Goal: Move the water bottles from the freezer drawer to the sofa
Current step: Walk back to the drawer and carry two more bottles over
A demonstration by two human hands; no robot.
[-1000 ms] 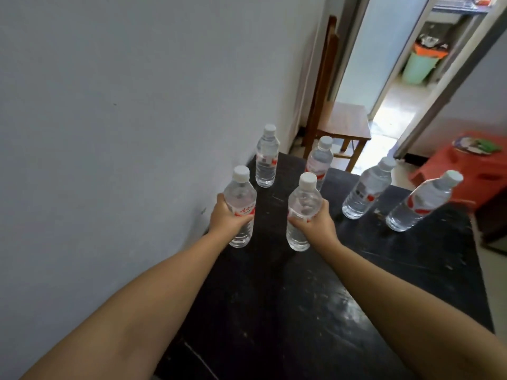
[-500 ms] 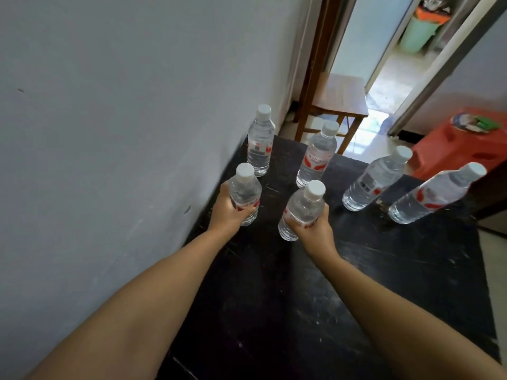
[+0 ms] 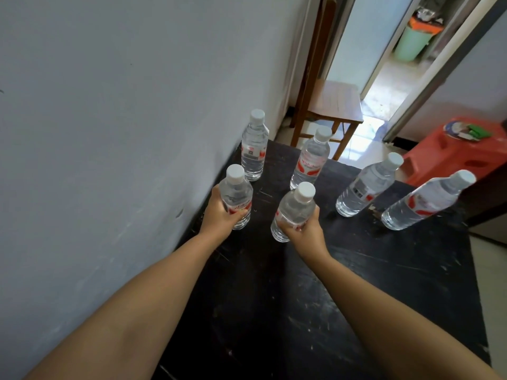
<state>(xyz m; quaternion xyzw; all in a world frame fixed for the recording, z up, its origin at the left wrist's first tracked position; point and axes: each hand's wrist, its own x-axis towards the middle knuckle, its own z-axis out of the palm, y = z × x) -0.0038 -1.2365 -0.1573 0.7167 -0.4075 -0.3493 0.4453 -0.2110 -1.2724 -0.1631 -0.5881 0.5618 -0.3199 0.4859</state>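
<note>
**Two bottles in your hands over the black table**

You are gripping one water bottle [image 3: 236, 197] in your left hand [image 3: 221, 215] and a second bottle [image 3: 292, 211] in your right hand [image 3: 306, 231], fingers wrapping each one near its label, both tilting over the dark table [image 3: 315, 311]. Four more bottles are standing beyond them: one by the wall [image 3: 254, 145], one beside it [image 3: 311, 160], and two further right [image 3: 369, 185] [image 3: 428, 200]. A wooden chair [image 3: 333, 105] and a red stool [image 3: 461, 154] are sitting behind the table.
</note>
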